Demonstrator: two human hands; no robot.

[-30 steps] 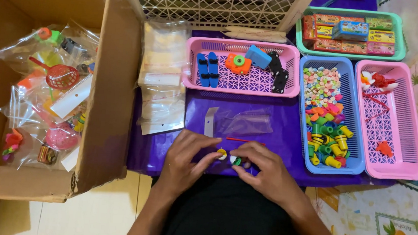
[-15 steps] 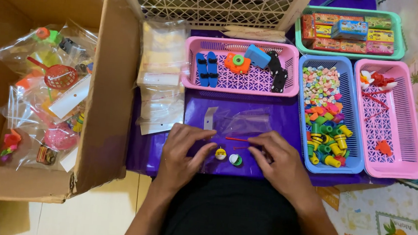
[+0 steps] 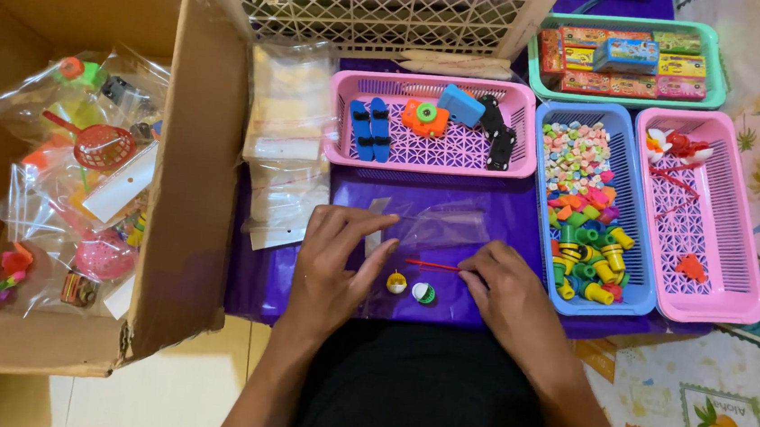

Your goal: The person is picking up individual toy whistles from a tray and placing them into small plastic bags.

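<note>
The left hand (image 3: 333, 264) lies flat, fingers apart, on a clear plastic bag (image 3: 437, 232); the right hand (image 3: 505, 287), fingers together, pinches its red strip (image 3: 430, 264) near two small toys (image 3: 409, 287).

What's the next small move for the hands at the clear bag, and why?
Probably lift one of the two small round toys into the clear plastic bag. The left hand lies flat on the bag's left part, the right hand sits at its red-striped mouth edge, and the yellow round toy and green round toy lie loose between them, seemingly outside the bag.
</note>
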